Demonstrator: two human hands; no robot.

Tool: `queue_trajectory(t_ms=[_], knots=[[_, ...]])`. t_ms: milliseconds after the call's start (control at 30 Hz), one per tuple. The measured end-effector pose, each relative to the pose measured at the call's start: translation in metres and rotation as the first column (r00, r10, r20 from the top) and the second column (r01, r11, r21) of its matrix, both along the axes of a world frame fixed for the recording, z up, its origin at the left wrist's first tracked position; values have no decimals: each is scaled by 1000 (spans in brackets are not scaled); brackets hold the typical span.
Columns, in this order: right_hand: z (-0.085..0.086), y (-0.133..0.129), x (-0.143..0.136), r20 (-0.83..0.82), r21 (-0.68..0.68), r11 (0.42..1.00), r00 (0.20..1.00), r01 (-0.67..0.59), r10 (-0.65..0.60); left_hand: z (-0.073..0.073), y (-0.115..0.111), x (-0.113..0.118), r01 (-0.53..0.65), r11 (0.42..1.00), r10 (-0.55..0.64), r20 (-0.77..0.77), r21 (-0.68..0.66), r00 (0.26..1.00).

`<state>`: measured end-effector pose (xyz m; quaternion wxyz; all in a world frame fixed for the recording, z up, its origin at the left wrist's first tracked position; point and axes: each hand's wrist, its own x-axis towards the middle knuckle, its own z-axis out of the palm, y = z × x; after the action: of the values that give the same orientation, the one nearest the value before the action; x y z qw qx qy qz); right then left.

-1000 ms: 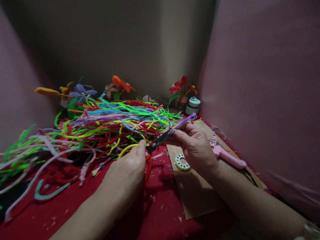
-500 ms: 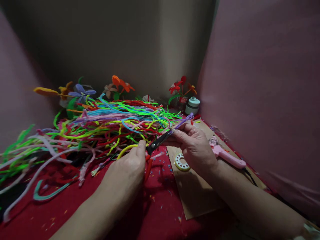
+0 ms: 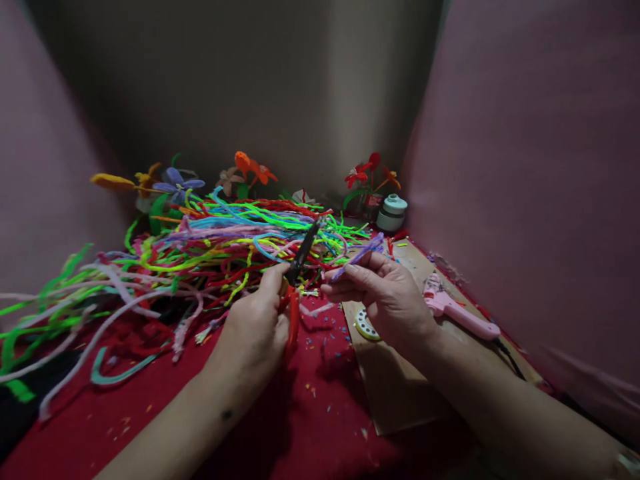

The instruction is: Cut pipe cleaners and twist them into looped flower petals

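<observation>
My left hand [image 3: 257,317] is closed around the red handles of a pair of scissors [image 3: 303,257], whose dark blades point up and away over the pipe cleaners. Between the thumb and fingers of my right hand [image 3: 383,290] is a purple pipe cleaner [image 3: 361,257], bent into a narrow loop and slanting up to the right. The blades stand apart from it, to its left. Beyond both hands lies a large heap of pipe cleaners [image 3: 235,230] in many colours.
A pink glue gun [image 3: 463,317] and a round yellow-rimmed disc with holes [image 3: 367,325] lie on a cardboard sheet [image 3: 395,393]. Fuzzy flowers [image 3: 255,170] and a pale lidded jar [image 3: 392,212] stand at the back. Small clippings dot the red cloth [image 3: 320,427].
The scissors have come away from the purple pipe cleaner and swung to point more upward. My right hand still holds the pipe cleaner. The whole view has shifted slightly.
</observation>
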<state>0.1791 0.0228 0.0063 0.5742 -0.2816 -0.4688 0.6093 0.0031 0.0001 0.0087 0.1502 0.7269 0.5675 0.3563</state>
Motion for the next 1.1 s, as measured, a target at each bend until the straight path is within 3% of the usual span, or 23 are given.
queue_trajectory(t_ms=[33, 133, 300, 400, 633, 833, 1100], knots=[[-1, -2, -1, 8, 6, 1000, 1000, -9, 9, 2, 0, 2, 36, 999, -31, 160, -28, 987], [-2, -7, -5, 39, 29, 1000, 999, -4, 3, 11, -4, 9, 141, 985, -66, 537, -100, 841], [-5, -15, -13, 83, 24, 999, 996, -23, 21, 19, -9, 17, 266, 949, -45, 761, -171, 648], [-8, -17, -15, 105, 34, 999, 994, -38, 34, 18, -10, 17, 300, 937, -45, 789, -180, 613], [-12, -19, -15, 175, 52, 996, 983, -67, 57, 19, -10, 16, 263, 953, -80, 714, -150, 695], [-10, -19, -14, 120, 59, 994, 989, -92, 84, 27, -10, 9, 492, 824, -82, 799, -282, 595], [-8, -16, -15, -37, -48, 986, 986, -162, 160, 26, -8, 10, 530, 764, -50, 785, -368, 617]])
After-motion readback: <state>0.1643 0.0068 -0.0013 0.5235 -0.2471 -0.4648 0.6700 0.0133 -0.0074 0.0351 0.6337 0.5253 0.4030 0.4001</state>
